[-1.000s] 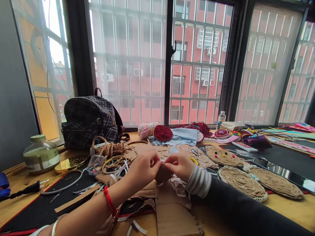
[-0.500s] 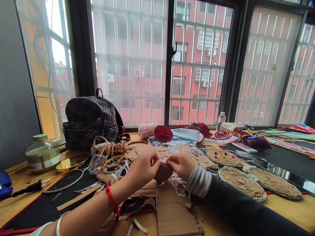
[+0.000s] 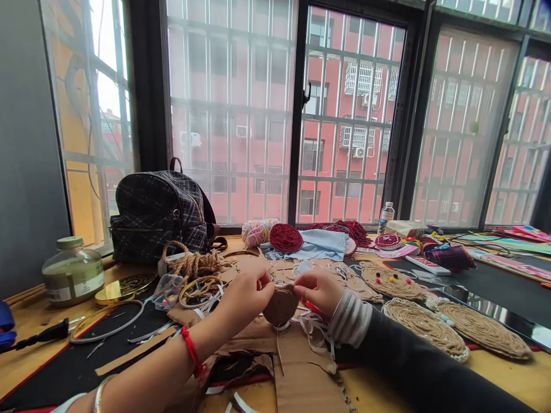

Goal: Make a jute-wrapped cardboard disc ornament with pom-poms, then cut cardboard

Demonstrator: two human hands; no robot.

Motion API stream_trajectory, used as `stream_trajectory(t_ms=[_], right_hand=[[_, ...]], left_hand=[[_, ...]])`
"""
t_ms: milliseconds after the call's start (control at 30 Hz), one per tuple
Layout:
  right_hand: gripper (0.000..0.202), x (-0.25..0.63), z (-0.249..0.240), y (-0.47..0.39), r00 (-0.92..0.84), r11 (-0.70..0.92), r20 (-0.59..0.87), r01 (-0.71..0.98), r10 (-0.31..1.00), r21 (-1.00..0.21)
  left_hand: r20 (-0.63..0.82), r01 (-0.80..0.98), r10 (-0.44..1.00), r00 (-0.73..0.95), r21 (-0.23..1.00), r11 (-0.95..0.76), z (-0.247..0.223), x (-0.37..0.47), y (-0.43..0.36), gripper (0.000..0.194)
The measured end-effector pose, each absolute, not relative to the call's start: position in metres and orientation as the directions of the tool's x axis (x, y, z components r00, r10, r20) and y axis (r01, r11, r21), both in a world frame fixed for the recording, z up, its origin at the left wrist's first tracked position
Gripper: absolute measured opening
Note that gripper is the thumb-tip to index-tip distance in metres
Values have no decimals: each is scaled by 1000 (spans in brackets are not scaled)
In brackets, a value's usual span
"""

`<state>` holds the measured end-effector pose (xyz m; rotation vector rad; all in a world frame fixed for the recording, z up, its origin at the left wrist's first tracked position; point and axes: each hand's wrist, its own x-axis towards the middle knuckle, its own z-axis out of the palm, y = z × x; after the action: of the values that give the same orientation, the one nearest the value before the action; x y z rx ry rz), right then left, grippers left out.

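A small round brown disc (image 3: 280, 308), which looks like cardboard, is held up between my two hands. My left hand (image 3: 251, 291) pinches its upper left edge, and my right hand (image 3: 317, 290) pinches its upper right edge. Something thin and pale runs across the top of the disc, too small to make out. Below the disc lies a torn cardboard sheet (image 3: 305, 367), with white paper strips (image 3: 312, 328) around it. Some red shows under the right fingers.
Left: a black backpack (image 3: 157, 215), a green-lidded jar (image 3: 72, 272) and a twine bundle (image 3: 193, 263). Behind the hands: a dark red yarn ball (image 3: 286, 237) and light blue cloth (image 3: 321, 245). Right: coiled twine mats (image 3: 425, 326), a white remote (image 3: 427, 265) and a bottle (image 3: 386, 217).
The hands have moved slightly apart, and more of the disc's face shows between them. The view has shifted a little.
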<state>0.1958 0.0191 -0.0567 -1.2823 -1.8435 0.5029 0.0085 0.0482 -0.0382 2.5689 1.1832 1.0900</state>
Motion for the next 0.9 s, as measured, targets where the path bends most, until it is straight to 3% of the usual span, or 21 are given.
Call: stream_trajectory(t_ms=[233, 467, 600, 800, 900], right_hand=[[14, 181, -57, 13, -181, 490, 493, 608, 851, -624], [15, 183, -57, 13, -200, 484, 462, 579, 864, -656], [18, 186, -55, 13, -176, 491, 480, 549, 859, -677], [19, 186, -51, 8, -223, 508, 589, 774, 776, -376], [22, 193, -44, 7, -228, 407, 535, 881, 813, -242]], left_hand=[[548, 599, 569, 613, 148, -787, -28, 10, 30, 30], [528, 401, 657, 538, 525, -750, -33, 9, 47, 29], [482, 330, 689, 541, 632, -701, -36, 9, 53, 28], [436, 205, 680, 589, 734, -648, -44, 12, 54, 25], [443, 242, 689, 574, 712, -659, -45, 12, 53, 31]])
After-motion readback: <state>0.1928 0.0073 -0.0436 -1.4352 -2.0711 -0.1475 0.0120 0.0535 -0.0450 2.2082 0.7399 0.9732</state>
